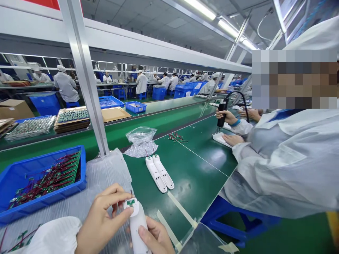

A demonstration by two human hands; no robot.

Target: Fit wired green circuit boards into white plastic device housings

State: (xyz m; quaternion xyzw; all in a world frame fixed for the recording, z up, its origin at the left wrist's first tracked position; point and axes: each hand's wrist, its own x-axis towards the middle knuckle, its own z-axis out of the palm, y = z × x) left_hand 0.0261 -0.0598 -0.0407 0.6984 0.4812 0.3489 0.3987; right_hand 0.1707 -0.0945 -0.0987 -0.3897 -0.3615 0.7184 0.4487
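Observation:
My right hand wraps around a long white plastic housing, held tilted near the front of the bench. At its upper end sits a small green circuit board with a dark red wire standing up from it. The thumb and forefinger of my left hand close around this board's edges, against the housing's end. Two more white housings lie side by side on the green bench, hollow side up, just beyond my hands.
A blue bin holds green boards with dark red wires at left. Beyond the housings are a clear bag of small parts and a pile of wired boards. At right, a co-worker holds a black power screwdriver over a white housing.

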